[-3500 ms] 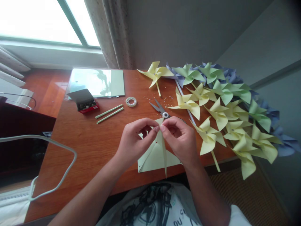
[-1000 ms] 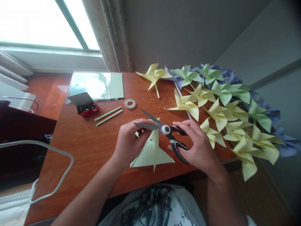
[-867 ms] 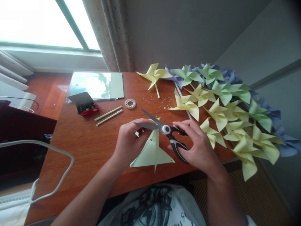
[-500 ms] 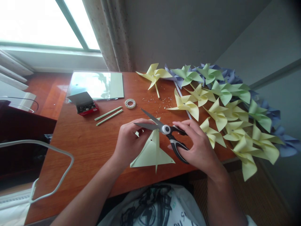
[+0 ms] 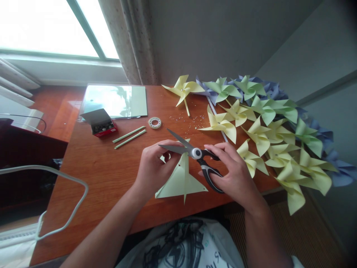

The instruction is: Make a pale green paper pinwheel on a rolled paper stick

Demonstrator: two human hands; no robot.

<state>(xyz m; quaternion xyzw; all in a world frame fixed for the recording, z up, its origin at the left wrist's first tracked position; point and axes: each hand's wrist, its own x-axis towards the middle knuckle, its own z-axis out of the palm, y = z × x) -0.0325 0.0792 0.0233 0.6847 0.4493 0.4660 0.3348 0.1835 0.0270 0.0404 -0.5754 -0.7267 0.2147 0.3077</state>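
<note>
No legible text (only cropped scrawl on the shirt).

I saw both forearms bare, no sleeves reaching them, and no rings, watch or bands on my left hand or right hand. At six o'clock my white shirt showed a black scribbled print with some lettering.

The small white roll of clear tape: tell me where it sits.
In the head view, the small white roll of clear tape lies flat on the wooden desk, left of centre, just right of two pale green straws and beyond the left hand.
</note>
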